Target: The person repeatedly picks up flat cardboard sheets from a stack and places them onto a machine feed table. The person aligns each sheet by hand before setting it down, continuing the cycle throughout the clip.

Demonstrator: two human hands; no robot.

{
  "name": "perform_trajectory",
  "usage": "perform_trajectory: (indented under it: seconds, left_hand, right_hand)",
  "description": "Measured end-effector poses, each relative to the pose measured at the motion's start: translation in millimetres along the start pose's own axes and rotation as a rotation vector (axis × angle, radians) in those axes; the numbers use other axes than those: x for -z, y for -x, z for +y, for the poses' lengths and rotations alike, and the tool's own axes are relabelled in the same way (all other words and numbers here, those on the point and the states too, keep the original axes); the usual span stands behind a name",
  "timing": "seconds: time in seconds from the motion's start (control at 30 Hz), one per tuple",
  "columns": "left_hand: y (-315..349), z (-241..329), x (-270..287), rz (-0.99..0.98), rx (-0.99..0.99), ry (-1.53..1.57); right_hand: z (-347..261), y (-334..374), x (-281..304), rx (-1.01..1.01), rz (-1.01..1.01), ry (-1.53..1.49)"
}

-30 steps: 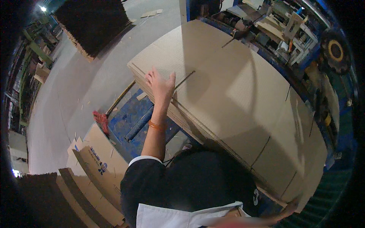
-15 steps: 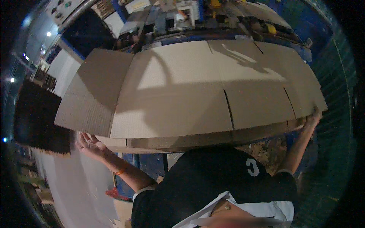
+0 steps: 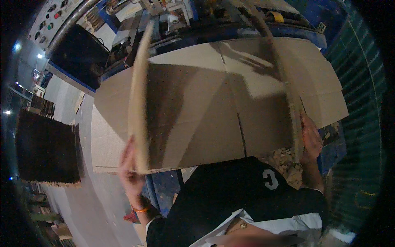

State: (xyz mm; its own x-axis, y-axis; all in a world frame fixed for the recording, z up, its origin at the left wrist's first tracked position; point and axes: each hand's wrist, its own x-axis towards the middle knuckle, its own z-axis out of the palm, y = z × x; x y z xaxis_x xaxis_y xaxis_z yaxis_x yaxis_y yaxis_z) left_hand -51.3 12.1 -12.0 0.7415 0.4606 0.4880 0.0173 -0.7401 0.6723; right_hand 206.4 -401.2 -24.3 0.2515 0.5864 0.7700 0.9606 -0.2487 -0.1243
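Observation:
A brown cardboard sheet with creases and cut slots lies in front of me, both ends bent upward. Its left panel stands nearly upright, edge-on to me, and the right panel is raised too. My left hand holds the near lower corner of the left panel from outside, its fingers blurred. Against the outer face of the right panel, near its lower end, is my right hand, fingers pointing up. More cardboard lies flat below, reaching out past both raised panels.
Blue machinery with metal parts runs along the far side. A control panel with buttons is at the upper left. Dark stacked cardboard stands on the left. Cardboard scraps lie below the sheet, and a green corrugated wall is at right.
Both ends of the top sheet have been swung up from lying spread out. My left hand has moved right and inward; my right hand has moved left.

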Motion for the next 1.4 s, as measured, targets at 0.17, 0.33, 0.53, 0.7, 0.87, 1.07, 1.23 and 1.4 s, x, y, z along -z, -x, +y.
perform_trajectory:
  seconds: [0.17,0.33,0.53,0.7,0.87,1.07,1.23,1.4]
  left_hand:
    - [-12,13,-31,-0.133,-0.136,-0.25]
    - [-5,8,-12,0.132,0.041,0.044]
    - [-7,5,-39,-0.245,-0.05,-0.097]
    - [-14,5,-57,-0.488,-0.246,-0.488]
    - [-28,-3,-57,-0.475,-0.324,-0.528]
    - [-44,-16,-58,-0.476,-0.283,-0.503]
    - [-49,4,-58,-0.425,-0.319,-0.514]
    - [-45,14,-50,-0.371,-0.132,-0.257]
  right_hand:
    - [-8,14,20,-0.333,-0.077,-0.006]
    - [-28,11,16,-0.23,-0.092,0.037]
    - [-27,-18,-41,0.192,-0.733,0.024]
    - [-14,-15,-54,0.186,-0.66,-0.024]
    - [13,-13,-60,0.072,-0.622,-0.078]
    - [42,-37,-59,-0.022,-0.695,-0.051]
    - [42,-49,-53,-0.288,-0.692,-0.136]
    - [51,-76,-92,-0.741,-0.497,-0.642]
